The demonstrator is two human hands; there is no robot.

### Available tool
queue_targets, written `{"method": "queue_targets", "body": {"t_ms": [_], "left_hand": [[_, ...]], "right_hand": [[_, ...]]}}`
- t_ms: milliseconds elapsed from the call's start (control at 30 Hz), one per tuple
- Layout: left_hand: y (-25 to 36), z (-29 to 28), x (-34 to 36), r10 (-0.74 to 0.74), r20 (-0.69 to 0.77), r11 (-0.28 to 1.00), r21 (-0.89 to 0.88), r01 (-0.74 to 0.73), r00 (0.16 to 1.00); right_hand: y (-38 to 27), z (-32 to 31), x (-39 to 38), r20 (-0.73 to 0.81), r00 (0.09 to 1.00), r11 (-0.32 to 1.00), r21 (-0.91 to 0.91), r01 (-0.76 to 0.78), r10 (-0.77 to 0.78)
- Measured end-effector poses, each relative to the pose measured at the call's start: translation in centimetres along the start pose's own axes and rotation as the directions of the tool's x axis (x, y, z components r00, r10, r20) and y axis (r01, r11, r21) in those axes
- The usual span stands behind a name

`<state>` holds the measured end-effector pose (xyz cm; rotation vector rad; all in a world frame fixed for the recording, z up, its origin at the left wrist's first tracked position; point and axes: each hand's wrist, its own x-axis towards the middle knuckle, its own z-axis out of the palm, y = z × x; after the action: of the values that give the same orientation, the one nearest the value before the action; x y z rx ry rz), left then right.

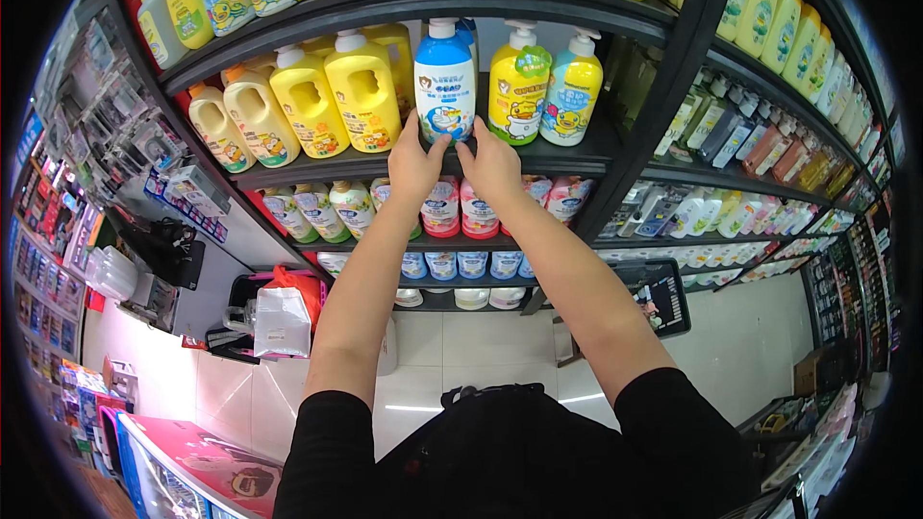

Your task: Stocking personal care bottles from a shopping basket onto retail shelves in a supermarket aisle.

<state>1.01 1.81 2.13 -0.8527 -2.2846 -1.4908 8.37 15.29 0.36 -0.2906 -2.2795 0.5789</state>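
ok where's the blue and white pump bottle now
In the head view, the blue and white pump bottle is upper centre, at the shelf's front, between a yellow handled jug on its left and a yellow pump bottle on its right.

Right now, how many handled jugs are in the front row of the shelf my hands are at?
4, all left of the blue-and-white bottle you're holding: two cream jugs farthest left, then two yellow jugs. Others may be hidden behind.
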Motion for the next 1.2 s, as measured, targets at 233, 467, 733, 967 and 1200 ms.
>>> {"method": "queue_targets", "body": {"t_ms": [233,467,733,967,1200], "left_hand": [[-2.2,2.7,-1.9,-0.020,-0.097,0.990,-0.141,0.006,0.995],[-6.5,4.3,-24.8,-0.143,0.341,0.872,-0.400,0.281,0.929],[-6.5,13.7,-33.1,-0.319,0.793,0.683,-0.186,0.706,0.518],[-1.7,32.0,-36.4,-0.206,0.943,0.738,-0.025,0.674,0.261],[-3.4,47.1,-41.4,-0.459,0.872,0.720,0.254,0.646,0.169]], "right_hand": [[0.9,0.8,-2.8,-0.218,0.964,0.973,0.139,0.183,-0.150],[6.3,-7.0,-25.3,0.267,0.952,0.803,0.528,-0.277,0.153],[22.7,-21.1,-48.0,0.124,0.411,0.361,0.299,-0.883,0.903],[34.9,-24.5,-49.8,0.178,0.347,0.289,0.289,-0.913,0.921],[45.5,-23.3,-48.3,0.533,0.431,0.526,-0.032,-0.850,0.728]]}}
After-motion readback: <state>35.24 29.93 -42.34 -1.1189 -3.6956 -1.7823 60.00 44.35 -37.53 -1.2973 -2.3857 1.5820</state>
